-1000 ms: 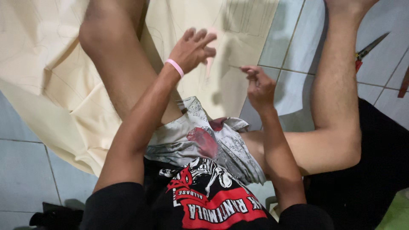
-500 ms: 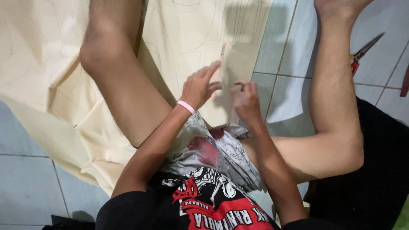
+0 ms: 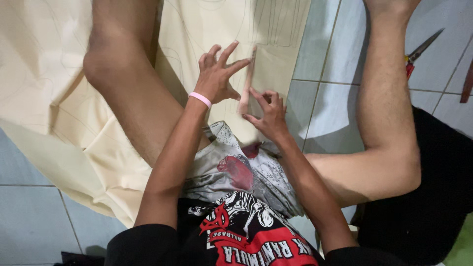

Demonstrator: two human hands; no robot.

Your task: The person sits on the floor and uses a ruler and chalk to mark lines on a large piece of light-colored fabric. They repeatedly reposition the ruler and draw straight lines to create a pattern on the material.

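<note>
A cream cloth (image 3: 59, 113) with faint drawn lines lies spread on the tiled floor under my left leg. A narrow pale strip (image 3: 248, 74), perhaps a ruler, lies lengthwise on the cloth between my knees. My left hand (image 3: 217, 74), with a pink band on the wrist, has its fingers spread, and the index fingertip presses the strip's upper part. Just below it, my right hand (image 3: 268, 116) pinches the strip's near end between thumb and fingers.
Scissors with red handles (image 3: 419, 51) lie on the tiles at the far right, beyond my right leg (image 3: 384, 98). A dark thin object (image 3: 467, 81) sits at the right edge. My left leg (image 3: 123, 83) rests on the cloth. Black fabric (image 3: 433, 197) lies at the lower right.
Both hands came together from raised, apart positions down onto the cloth. The left hand now presses the strip and the right hand grips its near end.
</note>
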